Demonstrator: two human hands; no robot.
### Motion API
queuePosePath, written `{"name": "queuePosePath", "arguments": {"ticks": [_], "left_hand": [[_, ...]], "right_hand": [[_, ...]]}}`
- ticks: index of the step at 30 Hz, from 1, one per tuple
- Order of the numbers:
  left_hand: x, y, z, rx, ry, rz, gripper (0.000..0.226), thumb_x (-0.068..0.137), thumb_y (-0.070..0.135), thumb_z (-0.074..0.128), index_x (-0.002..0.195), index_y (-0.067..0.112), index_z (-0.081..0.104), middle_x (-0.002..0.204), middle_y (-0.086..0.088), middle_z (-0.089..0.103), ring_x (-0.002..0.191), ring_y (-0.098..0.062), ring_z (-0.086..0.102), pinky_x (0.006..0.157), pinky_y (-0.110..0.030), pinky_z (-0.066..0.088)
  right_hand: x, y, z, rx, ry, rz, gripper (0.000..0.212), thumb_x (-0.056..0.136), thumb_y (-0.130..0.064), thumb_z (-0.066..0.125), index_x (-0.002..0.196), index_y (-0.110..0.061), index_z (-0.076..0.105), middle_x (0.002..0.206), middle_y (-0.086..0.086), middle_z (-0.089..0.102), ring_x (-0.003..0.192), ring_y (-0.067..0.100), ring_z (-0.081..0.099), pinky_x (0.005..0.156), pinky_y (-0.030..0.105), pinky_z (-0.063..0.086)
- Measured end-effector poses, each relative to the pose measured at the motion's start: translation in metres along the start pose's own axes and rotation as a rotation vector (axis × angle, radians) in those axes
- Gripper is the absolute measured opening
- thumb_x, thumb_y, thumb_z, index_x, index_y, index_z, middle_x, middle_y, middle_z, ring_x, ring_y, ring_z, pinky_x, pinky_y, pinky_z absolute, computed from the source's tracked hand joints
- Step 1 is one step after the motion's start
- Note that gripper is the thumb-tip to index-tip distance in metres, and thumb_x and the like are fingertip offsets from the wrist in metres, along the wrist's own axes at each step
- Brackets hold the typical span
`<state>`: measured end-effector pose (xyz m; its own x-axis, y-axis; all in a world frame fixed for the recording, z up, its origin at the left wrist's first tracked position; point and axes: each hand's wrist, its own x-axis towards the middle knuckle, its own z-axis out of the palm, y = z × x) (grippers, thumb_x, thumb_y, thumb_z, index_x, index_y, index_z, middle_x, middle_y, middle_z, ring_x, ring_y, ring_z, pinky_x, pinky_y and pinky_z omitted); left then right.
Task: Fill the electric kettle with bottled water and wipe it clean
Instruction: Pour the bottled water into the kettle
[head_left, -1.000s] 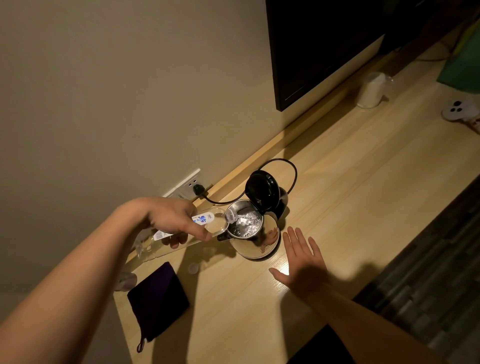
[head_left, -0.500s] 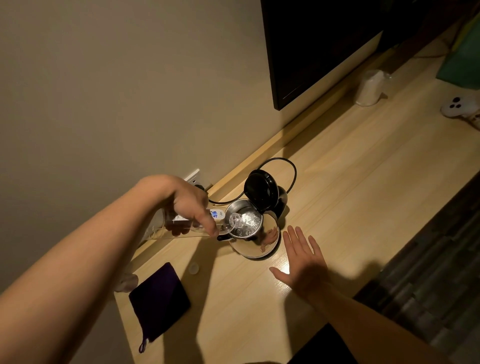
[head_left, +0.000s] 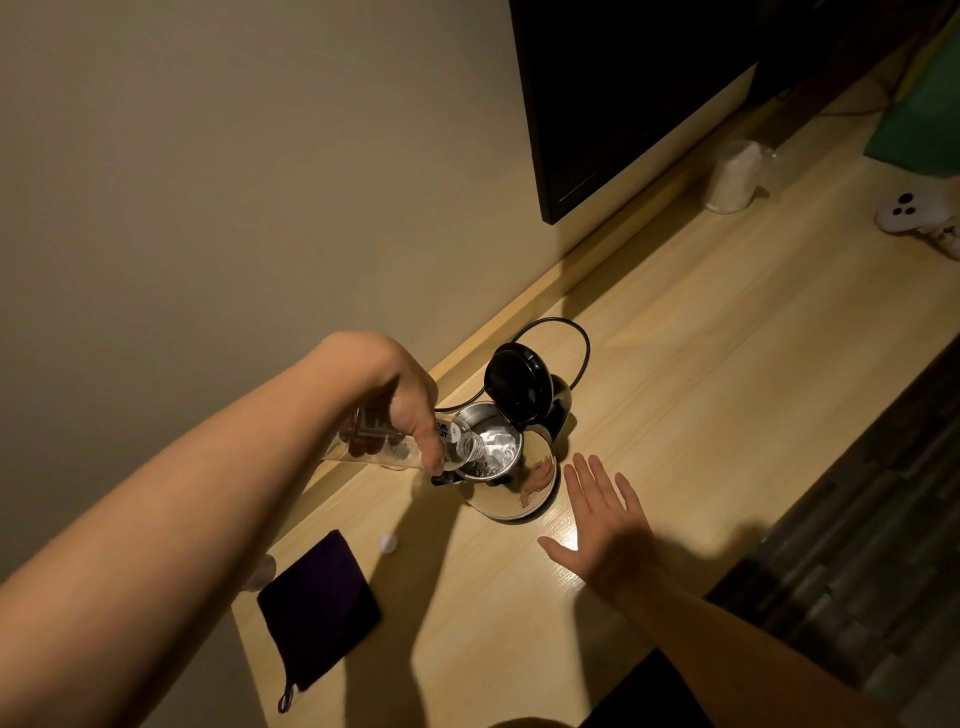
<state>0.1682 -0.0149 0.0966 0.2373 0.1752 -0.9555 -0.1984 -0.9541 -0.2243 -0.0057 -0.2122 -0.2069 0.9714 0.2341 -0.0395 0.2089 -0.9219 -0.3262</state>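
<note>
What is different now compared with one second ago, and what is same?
The left hand, gripping the bottle, rose and moved toward the kettle, tipping the bottle further over its opening. The right hand stayed open beside it; lid, cloth and cap did not move.

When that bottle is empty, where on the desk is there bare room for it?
Widest bare desk lies between kettle, plastic cup and white controller. A smaller patch lies between dark cloth and right hand. Crowded around the kettle: left hand, bottle, cord, cap.
</note>
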Motion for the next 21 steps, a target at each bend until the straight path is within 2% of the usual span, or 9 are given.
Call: {"name": "queuePosePath", "arguments": {"ticks": [2,8,13,15,17,18,19,20,21], "left_hand": [[-0.002,-0.001,0.002,-0.036,0.002,0.019,0.053,0.083,0.049,0.078,0.098,-0.001,0.066,0.092,-0.019,0.068,0.079,-0.033,0.068,0.071,-0.039,0.057],[-0.004,-0.034,0.032,-0.29,0.164,0.21,0.057,0.082,0.052,0.078,0.106,0.002,0.068,0.086,-0.012,0.071,0.068,-0.023,0.069,0.055,-0.028,0.056],[0.006,-0.063,0.103,-0.748,0.414,0.496,0.056,0.078,0.056,0.079,0.102,0.007,0.063,0.083,-0.003,0.075,0.069,-0.013,0.07,0.066,-0.032,0.059],[0.011,-0.062,0.135,-0.97,0.461,0.589,0.04,0.088,0.043,0.076,0.103,0.008,0.064,0.082,0.003,0.077,0.069,-0.007,0.07,0.061,-0.02,0.056],[0.02,-0.054,0.168,-1.188,0.538,0.603,0.032,0.09,0.036,0.074,0.11,0.013,0.064,0.094,0.003,0.079,0.079,-0.011,0.075,0.066,-0.022,0.059],[0.029,-0.049,0.185,-1.316,0.583,0.585,0.038,0.086,0.041,0.077,0.112,0.016,0.065,0.1,-0.001,0.078,0.086,-0.018,0.076,0.072,-0.028,0.061],[0.037,-0.042,0.201,-1.442,0.625,0.564,0.044,0.081,0.048,0.08,0.112,0.02,0.065,0.102,-0.004,0.077,0.089,-0.023,0.077,0.077,-0.033,0.062],[0.045,-0.036,0.216,-1.541,0.684,0.537,0.049,0.075,0.052,0.082,0.11,0.023,0.065,0.102,-0.008,0.077,0.09,-0.025,0.077,0.079,-0.037,0.062],[0.055,-0.03,0.228,-1.6,0.75,0.512,0.051,0.071,0.052,0.084,0.109,0.025,0.064,0.101,-0.011,0.075,0.089,-0.025,0.076,0.079,-0.038,0.061]], "right_hand": [[0.0,0.001,0.0,0.002,0.01,-0.007,0.102,0.081,-0.077,0.058,0.153,-0.005,0.047,0.164,0.015,0.04,0.153,0.031,0.038,0.121,0.053,0.032],[0.0,0.001,0.0,0.013,0.017,-0.007,0.101,0.083,-0.077,0.056,0.152,-0.005,0.048,0.163,0.014,0.041,0.153,0.031,0.038,0.12,0.054,0.037],[0.004,0.001,-0.009,0.027,-0.11,0.028,0.103,0.082,-0.081,0.045,0.156,-0.009,0.044,0.169,0.009,0.031,0.156,0.027,0.031,0.123,0.049,0.023],[0.006,0.004,-0.015,0.064,-0.131,0.028,0.102,0.086,-0.083,0.038,0.162,-0.015,0.029,0.174,0.002,0.015,0.162,0.02,0.013,0.128,0.045,0.012],[0.003,0.004,-0.022,0.157,-0.146,0.03,0.099,0.09,-0.085,0.031,0.163,-0.019,0.024,0.175,-0.002,0.012,0.162,0.017,0.007,0.13,0.042,0.011],[0.0,0.002,-0.026,0.2,-0.119,0.033,0.096,0.091,-0.085,0.032,0.16,-0.018,0.033,0.172,0.0,0.025,0.16,0.02,0.019,0.127,0.04,0.017],[-0.005,-0.002,-0.031,0.237,-0.056,0.028,0.091,0.092,-0.083,0.033,0.151,-0.016,0.047,0.162,0.004,0.045,0.152,0.024,0.039,0.12,0.038,0.029],[-0.011,-0.009,-0.036,0.268,0.03,0.009,0.082,0.095,-0.08,0.036,0.137,-0.013,0.061,0.141,0.007,0.063,0.132,0.026,0.058,0.107,0.036,0.04],[-0.017,-0.017,-0.04,0.306,0.14,-0.026,0.072,0.098,-0.074,0.041,0.119,-0.011,0.069,0.117,0.006,0.071,0.108,0.025,0.068,0.091,0.033,0.046]]}}
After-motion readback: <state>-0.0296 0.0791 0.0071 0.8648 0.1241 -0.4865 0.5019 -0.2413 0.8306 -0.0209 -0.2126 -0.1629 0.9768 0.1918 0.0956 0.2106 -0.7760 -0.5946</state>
